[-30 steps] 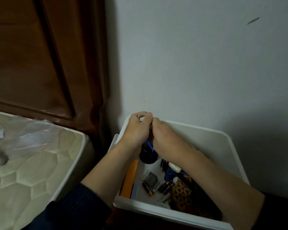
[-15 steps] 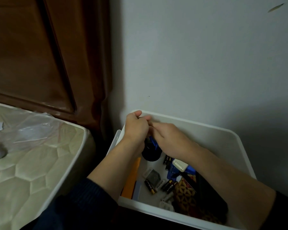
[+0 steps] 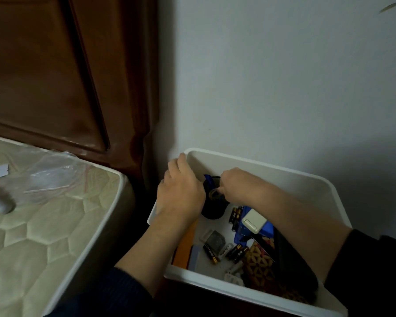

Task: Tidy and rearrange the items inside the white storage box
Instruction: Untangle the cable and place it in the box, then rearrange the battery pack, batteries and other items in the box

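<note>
Dim bedroom corner: pale wall behind, dark wooden headboard at left, quilted mattress below it carrying a clear plastic bag, a white strip at its left edge and a blurred white object near it, too blurred to identify. White storage box sits beside the mattress, against the wall, open top. Both hands are at the box's far left corner. Left hand is curled around a black cylindrical container standing upright in that corner, fingers wrapping its side, thumb side up by the box rim. Right hand is over the container's mouth, fingertips pinched shut on a small brownish ring-like loop; what the loop is cannot be told. A blue strip pokes up from the container. On the box floor: an orange flat item along the left wall with a pale grey-blue card just beside it, a small grey packet near the middle, loose black-and-gold batteries at the near side and more beside the container, a cream plug-like block lying on a blue item, and a patterned brown-gold pouch at the near right corner, partly under the right forearm. Dark sleeves cover both arms near the bottom edge.
</note>
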`<action>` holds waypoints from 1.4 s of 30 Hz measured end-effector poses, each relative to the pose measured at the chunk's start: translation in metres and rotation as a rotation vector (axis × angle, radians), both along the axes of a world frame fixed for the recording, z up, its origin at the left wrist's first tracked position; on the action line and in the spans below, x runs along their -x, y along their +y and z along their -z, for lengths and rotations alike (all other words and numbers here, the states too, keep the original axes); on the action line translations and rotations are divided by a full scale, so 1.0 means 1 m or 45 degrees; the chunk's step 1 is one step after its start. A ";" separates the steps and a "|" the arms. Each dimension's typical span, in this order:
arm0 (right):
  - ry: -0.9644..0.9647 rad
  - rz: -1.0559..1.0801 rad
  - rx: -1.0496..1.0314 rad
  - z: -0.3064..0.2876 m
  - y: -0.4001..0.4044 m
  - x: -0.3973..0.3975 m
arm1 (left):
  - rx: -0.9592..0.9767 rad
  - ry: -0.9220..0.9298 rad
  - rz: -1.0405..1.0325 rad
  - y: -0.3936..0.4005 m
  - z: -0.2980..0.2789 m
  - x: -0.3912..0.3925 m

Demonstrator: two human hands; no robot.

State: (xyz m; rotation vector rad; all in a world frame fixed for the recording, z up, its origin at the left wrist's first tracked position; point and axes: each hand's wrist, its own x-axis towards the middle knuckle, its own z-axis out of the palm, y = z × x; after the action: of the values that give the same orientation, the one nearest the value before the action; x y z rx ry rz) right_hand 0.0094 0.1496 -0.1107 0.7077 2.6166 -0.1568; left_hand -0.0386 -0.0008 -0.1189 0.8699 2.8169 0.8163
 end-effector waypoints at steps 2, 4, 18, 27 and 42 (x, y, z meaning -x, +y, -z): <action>-0.093 -0.040 -0.077 0.005 -0.007 0.005 | 0.041 0.066 0.015 0.002 0.001 -0.001; -0.110 -0.059 -0.128 0.009 -0.014 0.011 | 0.091 0.144 0.011 0.003 0.002 -0.003; 0.181 -0.028 -0.167 0.024 -0.029 0.004 | 0.154 0.182 -0.025 0.005 0.004 -0.007; 0.423 0.117 -0.001 0.003 -0.015 -0.010 | 0.179 0.279 -0.010 0.005 0.007 -0.007; -0.144 0.489 -0.030 0.008 0.012 -0.151 | -0.380 0.383 0.396 -0.014 -0.001 -0.033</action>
State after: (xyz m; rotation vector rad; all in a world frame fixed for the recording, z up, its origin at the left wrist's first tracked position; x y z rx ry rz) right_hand 0.1601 0.1621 -0.1188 1.1866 2.3539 -0.1918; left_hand -0.0060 -0.0152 -0.1183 1.5478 2.7214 1.1559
